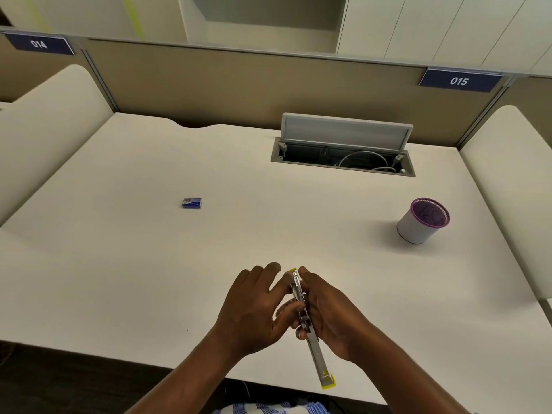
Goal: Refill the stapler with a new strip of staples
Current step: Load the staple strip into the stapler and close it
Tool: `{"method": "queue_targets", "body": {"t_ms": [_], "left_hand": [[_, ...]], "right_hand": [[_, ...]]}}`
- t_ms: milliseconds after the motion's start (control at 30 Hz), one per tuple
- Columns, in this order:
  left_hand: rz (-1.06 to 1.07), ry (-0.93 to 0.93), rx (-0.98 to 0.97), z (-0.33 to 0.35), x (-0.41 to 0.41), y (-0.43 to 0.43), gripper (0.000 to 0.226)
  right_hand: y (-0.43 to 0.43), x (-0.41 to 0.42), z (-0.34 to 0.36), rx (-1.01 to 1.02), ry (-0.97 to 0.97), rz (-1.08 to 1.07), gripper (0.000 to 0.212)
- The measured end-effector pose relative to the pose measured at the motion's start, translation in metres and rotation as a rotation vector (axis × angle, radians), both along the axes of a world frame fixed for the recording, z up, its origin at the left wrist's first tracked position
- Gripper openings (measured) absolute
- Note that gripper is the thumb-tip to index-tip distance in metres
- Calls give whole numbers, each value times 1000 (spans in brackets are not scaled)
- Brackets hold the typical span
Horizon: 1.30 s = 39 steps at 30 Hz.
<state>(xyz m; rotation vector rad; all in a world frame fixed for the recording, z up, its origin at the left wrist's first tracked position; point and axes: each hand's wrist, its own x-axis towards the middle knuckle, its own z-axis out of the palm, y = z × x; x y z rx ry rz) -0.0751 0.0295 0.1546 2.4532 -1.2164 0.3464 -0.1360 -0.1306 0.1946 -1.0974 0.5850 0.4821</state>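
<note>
A metal stapler (315,351) with yellow ends is swung fully open into one long line, held just above the near edge of the white desk (149,264). My right hand (331,315) grips its middle from the right. My left hand (254,306) presses against it from the left, fingers on the hinge and the far half. Its near half sticks out toward me, ending in a yellow tip (328,382). A small blue staple box (192,202) lies shut on the desk, far off to the left. No loose strip of staples is visible.
A white cup with a purple mesh rim (422,221) stands at the right. An open cable hatch (343,156) with its lid raised sits at the back of the desk. Beige partitions with number plates 014 and 015 close the back.
</note>
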Motion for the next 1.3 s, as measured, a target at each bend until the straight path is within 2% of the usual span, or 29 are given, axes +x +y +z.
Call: {"method": "queue_targets", "body": {"t_ms": [100, 200, 333, 533, 667, 833, 967, 1033, 1167, 1300], "left_hand": [[30, 33, -29, -2, 0, 0, 44], [64, 168, -126, -2, -2, -2, 37], [152, 431, -338, 1, -5, -6, 25], [218, 573, -437, 3, -10, -9, 26], [185, 722, -482, 2, -13, -9, 50], [46, 882, -344, -4, -15, 6, 86], [-125, 728, -123, -11, -14, 8, 122], [-107, 688, -118, -12, -14, 4, 136], [-38, 765, -239, -10, -11, -4, 138], [4, 821, -323, -9, -8, -11, 120]], "right_hand": [[-2, 1, -2, -7, 8, -18, 61], [-5, 0, -4, 9, 3, -8, 65], [-5, 0, -5, 45, 7, -3, 56], [-7, 2, -12, 94, 0, -8, 53], [-11, 6, -16, 134, -23, -17, 63], [-18, 9, -19, 218, -58, -39, 67], [-20, 12, -20, 330, -66, -66, 61], [-19, 14, -21, 366, -65, -81, 60], [-17, 16, -24, 358, -56, -93, 64], [-16, 17, -25, 346, -49, -74, 72]]}}
